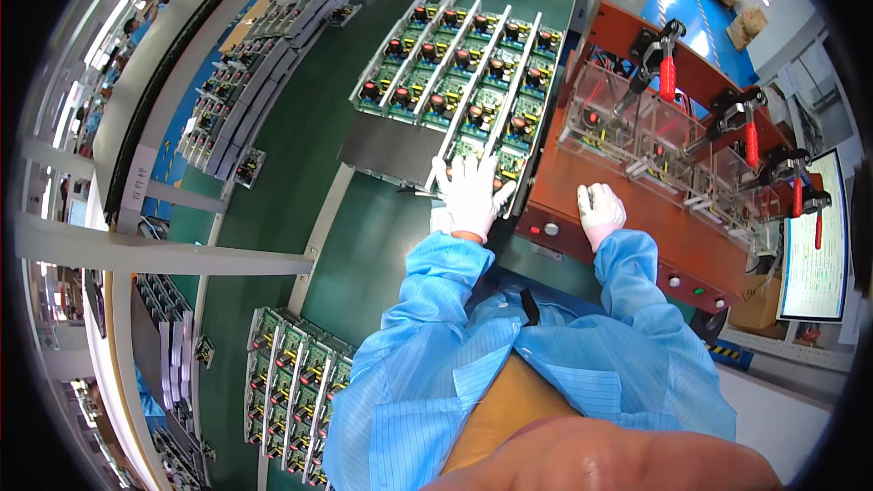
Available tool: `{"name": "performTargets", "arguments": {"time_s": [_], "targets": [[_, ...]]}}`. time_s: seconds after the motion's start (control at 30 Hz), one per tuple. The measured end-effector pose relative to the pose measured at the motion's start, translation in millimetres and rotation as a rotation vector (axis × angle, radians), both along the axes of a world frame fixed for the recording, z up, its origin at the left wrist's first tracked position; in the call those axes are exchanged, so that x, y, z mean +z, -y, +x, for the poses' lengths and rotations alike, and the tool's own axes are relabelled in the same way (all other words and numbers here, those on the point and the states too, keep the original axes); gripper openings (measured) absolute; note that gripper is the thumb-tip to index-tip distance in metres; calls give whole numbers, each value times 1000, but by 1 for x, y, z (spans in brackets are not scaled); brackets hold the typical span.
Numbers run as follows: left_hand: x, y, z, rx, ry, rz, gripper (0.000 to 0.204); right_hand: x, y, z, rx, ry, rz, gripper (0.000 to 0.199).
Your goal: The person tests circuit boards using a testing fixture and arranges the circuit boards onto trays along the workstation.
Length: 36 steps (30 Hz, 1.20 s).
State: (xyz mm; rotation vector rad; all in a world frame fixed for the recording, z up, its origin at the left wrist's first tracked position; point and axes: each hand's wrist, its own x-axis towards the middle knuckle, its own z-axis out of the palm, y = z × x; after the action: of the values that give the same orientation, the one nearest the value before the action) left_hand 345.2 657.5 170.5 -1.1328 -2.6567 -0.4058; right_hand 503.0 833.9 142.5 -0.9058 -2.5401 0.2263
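My left hand, in a white glove, is over the near end of a batch of green circuit boards, its fingers stretched and spread. Its fingertips overlap the nearest boards, and no board is visibly gripped. My right hand, also gloved, is at the front of a reddish-brown test fixture. Its fingers are bent and close together, with nothing visible in them. Clear plastic blocks and red-handled toggle clamps sit on the fixture beyond that hand. Dark and yellow components stand on the boards, between pale strips.
A black flat panel lies left of my left hand on the green bench. More boards stand at lower left. Across a grey frame post, boards are stacked. A lit monitor is at far right.
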Motion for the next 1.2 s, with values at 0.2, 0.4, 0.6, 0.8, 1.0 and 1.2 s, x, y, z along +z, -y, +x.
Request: {"name": "performTargets", "arguments": {"time_s": [0.2,0.4,0.6,0.8,1.0,1.2], "targets": [[7,-1,1,7,32,-37,52,8,2,0,-6,17,-27,27],[4,-2,0,6,15,-25,52,7,0,-1,-8,29,-29,28],[-6,-2,-2,3,3,7,52,8,1,-2,5,9,-30,28],[-14,-2,-3,-9,-32,75,51,4,1,0,23,-39,-6,27],[-10,-2,-2,-5,25,59,51,4,0,0,28,-37,-13,26],[-11,-3,-3,-5,31,58,51,4,-1,0,26,-39,-16,26]]}}
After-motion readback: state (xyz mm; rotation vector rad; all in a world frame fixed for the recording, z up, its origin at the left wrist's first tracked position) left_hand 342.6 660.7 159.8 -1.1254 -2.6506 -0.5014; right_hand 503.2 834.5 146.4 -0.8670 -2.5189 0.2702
